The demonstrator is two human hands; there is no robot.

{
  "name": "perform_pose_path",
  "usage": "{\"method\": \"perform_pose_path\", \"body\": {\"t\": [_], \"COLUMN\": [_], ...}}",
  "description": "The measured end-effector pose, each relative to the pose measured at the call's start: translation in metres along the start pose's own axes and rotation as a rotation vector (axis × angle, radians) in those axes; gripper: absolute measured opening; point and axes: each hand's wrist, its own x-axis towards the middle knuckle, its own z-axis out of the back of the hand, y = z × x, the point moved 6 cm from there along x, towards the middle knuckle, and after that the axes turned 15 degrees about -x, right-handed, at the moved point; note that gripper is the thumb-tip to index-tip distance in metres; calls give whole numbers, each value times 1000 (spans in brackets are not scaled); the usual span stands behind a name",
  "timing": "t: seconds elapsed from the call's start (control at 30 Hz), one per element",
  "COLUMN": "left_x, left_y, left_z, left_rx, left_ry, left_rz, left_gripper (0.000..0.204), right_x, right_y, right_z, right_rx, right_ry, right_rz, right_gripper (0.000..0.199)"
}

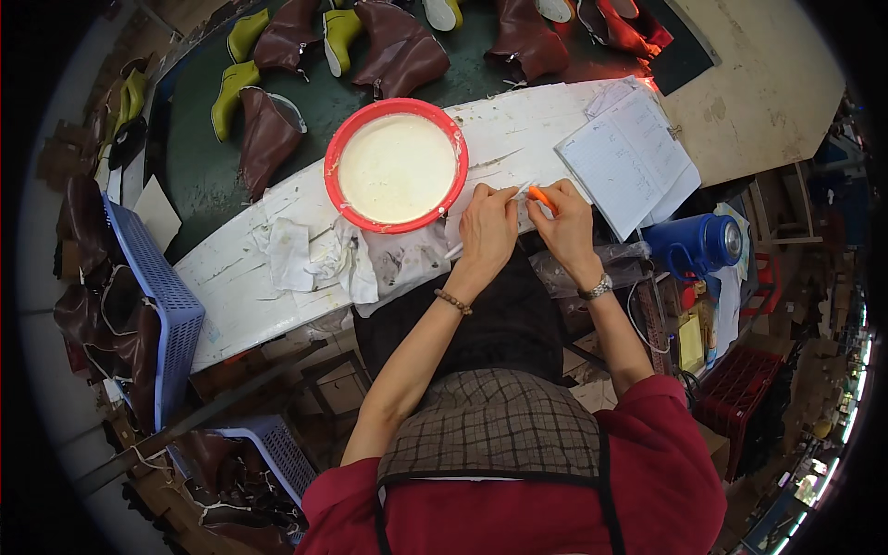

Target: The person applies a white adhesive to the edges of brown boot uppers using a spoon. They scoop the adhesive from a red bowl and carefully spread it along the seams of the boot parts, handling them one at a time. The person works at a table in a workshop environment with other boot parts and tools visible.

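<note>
Close together at the near edge of the white board (504,129), both hands are closed in pinches. A thin white stick (454,251) runs through my left hand (487,227), with its light tip showing by the fingertips. Between thumb and fingers of my right hand (567,229) is a small orange tool (539,197), which meets the stick's tip; its exact kind is unclear. Just left of the hands stands a red-rimmed basin (347,211) of creamy white liquid. Stained white cloths (347,259) lie below the basin.
An open notebook (624,153) lies to the right, with a blue thermos (694,242) beyond it. Brown boot uppers (398,51) and yellow-green shoe lasts (231,97) cover the dark green table (199,176). Blue crates (180,319) of brown pieces stand at the left.
</note>
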Motion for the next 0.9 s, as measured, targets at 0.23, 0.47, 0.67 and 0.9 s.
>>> {"method": "perform_pose_path", "body": {"t": [0.23,0.47,0.67,0.9], "left_x": [-6,-12,-14,-9], "left_y": [-25,-43,-55,-52], "left_z": [-4,-7,-13,-19], "left_rx": [-109,-239,-373,-476], "left_ry": [-29,-80,-44,-70], "left_rz": [-31,-135,-174,-57], "left_gripper": [31,34,36,36], "right_x": [-3,-12,-16,-7], "right_y": [2,-21,-41,-21], "right_z": [11,0,-4,14], "right_rx": [18,546,832,739], "right_ry": [-214,-235,-191,-328], "right_rz": [-181,-506,-584,-507], "right_gripper": [16,18,18,18]}}
